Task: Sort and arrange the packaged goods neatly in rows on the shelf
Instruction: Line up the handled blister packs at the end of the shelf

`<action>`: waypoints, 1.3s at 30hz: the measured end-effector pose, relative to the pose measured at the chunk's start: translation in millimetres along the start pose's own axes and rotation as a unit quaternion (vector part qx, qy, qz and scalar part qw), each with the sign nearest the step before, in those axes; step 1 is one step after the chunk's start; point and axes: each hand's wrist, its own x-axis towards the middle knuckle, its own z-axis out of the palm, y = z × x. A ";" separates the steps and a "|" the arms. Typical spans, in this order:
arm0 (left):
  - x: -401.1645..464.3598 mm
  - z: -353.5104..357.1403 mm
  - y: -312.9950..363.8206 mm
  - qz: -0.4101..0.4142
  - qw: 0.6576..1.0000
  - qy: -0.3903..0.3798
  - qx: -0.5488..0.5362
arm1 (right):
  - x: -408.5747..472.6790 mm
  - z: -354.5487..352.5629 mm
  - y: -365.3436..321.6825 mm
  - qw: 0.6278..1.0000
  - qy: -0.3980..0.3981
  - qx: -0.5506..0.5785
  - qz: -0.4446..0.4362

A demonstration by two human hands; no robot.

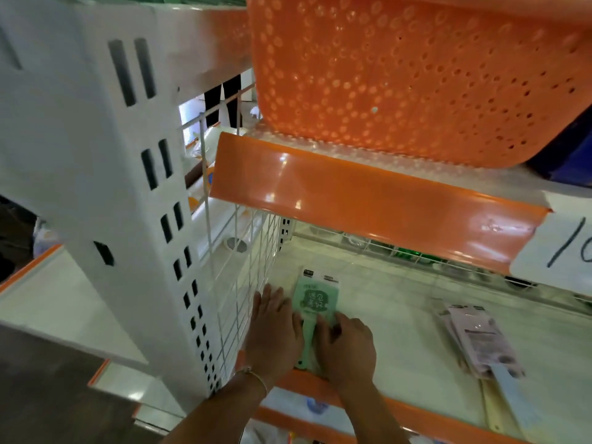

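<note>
1. Your left hand [272,328] lies flat, fingers straight, against the green packaged brush [315,310].
2. Your right hand [347,346] presses it with curled fingers, at the shelf [400,331]'s near left.

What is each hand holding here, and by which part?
The green packaged item lies on the shelf. The left hand rests flat along its left edge; the right hand grips its lower handle end.

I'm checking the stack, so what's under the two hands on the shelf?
A green packet with a pale green handle lies flat on the white shelf between left hand and right hand. Whether more packets lie beneath is hidden.
</note>
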 end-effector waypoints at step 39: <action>-9.3 -9.2 -0.3 -0.032 0.981 0.113 -0.153 | -11.3 -20.3 6.6 0.962 0.075 0.262 -0.006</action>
